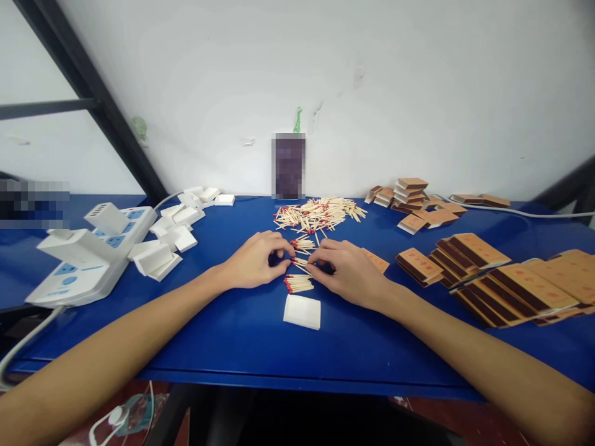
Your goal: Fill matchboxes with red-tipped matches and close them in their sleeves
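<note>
Bare forearms extend from the near left and near right across a blue worktop, with a white tray lying at the near middle. Just beyond the tray sits a near bundle of red-tipped matches. Past it, a person's left hand and right hand face each other across a middle cluster of matches, thumb and forefinger narrowly set at either end; whether either hand grips them cannot be told. A far bundle of matches lies just past the fingers. Filled-looking matchboxes stand in rows to the right, while a white power strip occupies the left, beside heaped white trays. Farther back, a large loose match pile spreads before a pale wall, with brown box sleeves stacked at far right.
</note>
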Available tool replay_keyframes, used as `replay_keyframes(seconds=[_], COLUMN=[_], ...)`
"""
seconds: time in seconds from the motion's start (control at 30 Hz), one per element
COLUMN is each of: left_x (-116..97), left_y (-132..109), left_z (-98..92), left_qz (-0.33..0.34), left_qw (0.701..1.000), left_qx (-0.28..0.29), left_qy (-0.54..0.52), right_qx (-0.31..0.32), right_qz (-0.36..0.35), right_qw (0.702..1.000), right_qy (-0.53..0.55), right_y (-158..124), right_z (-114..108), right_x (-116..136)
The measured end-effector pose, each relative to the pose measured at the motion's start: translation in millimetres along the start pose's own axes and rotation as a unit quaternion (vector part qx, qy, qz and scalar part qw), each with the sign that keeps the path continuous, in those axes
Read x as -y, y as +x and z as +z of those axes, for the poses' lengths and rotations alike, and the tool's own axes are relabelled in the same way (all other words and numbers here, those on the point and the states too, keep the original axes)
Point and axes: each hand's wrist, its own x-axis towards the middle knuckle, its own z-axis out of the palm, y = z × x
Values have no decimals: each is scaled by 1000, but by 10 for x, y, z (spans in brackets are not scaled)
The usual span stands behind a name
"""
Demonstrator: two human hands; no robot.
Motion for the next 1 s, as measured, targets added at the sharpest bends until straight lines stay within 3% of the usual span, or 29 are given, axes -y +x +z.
replay_keyframes(seconds=[0.4,1.0], left_x=[24,23], left_y=[12,5], left_z=[14,5], left_qz=[-19,-5], left_qw=[1000,1000], left_qx=[-2,13], left_qy=[13,16], right_qx=[-1,5], right_qz=[9,20], right_qw=[999,1000], right_qy=[44,-1], right_y=[36,8], right_z=[2,-3], right_x=[6,7])
